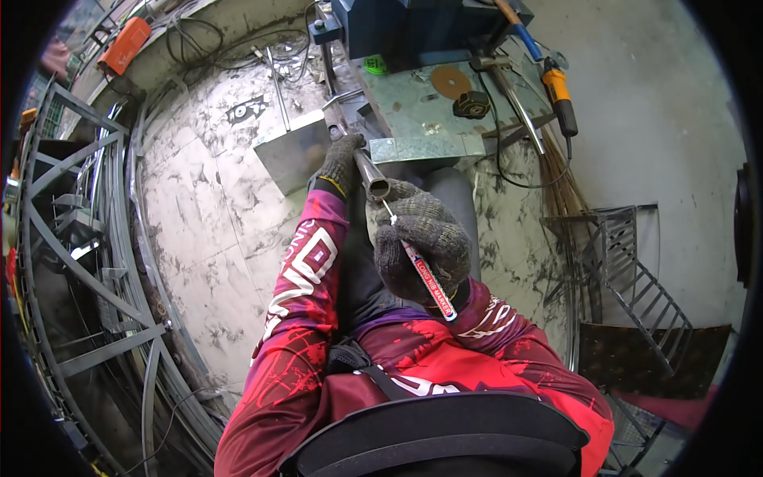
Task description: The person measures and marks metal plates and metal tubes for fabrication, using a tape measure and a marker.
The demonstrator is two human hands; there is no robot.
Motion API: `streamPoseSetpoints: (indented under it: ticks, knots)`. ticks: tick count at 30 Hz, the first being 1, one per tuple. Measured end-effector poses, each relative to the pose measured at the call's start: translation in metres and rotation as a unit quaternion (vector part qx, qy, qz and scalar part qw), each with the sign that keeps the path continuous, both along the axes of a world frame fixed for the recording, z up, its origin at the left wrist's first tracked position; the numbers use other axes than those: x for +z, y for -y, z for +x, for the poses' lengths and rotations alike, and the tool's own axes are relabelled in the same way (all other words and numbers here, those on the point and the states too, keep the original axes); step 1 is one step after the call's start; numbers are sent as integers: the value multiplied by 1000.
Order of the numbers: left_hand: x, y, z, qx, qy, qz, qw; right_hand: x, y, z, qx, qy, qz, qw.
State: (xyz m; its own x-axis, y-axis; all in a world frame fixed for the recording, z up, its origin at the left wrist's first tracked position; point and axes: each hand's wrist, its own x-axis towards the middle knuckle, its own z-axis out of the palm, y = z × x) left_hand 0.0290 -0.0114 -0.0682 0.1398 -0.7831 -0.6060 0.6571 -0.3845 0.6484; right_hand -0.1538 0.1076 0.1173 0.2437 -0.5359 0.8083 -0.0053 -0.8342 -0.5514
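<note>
My left hand (342,163), in a dark grey knit glove, is wrapped round a round metal tube (367,171) whose open end points toward me. In my gloved right hand (425,238) is a white and red long nib marker (427,281), its thin tip up close to the tube's open end. The fingers of the right hand are closed round the marker's upper part. Beyond the left hand, the tube's far end reaches a metal clamp or bar (332,99) beside the green-grey work table (389,103).
On the table lie a tape measure (471,105), a brown cutting disc (451,82) and a hammer (491,62). An orange and black power tool (559,95) trails its cord at the right edge. A metal rack (103,358) with long stock stands left; a metal frame (636,270) stands right.
</note>
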Motion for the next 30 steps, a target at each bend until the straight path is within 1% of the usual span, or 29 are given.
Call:
streamPoseSetpoints:
  ticks: [3, 7, 9, 13, 18, 23, 28, 30]
  knots:
    - [2, 0, 1, -5, 5, 23, 1000, -1, 2, 5, -17, 26, -24, 999]
    - [7, 0, 0, -10, 15, 12, 1000, 1, 0, 4, -13, 21, -4, 1000]
    - [11, 1, -1, -7, 38, 57, 998, 1, 0, 1, 1, -7, -5, 1000]
    - [11, -2, -2, 6, 11, 51, 999, 1, -1, 2, -16, -33, -16, 999]
    - [5, 3, -1, -6, 32, 53, 998, -2, 2, 6, -15, -10, -39, 999]
    - [18, -3, -3, -15, 55, 68, 996, -3, 2, 3, 2, -22, -37, 999]
    - [14, -2, -3, -26, 66, 63, 995, -2, 3, 4, 9, -15, -39, 999]
    - [16, -2, -3, -25, 74, 63, 995, 1, 2, 3, 1, -30, -38, 999]
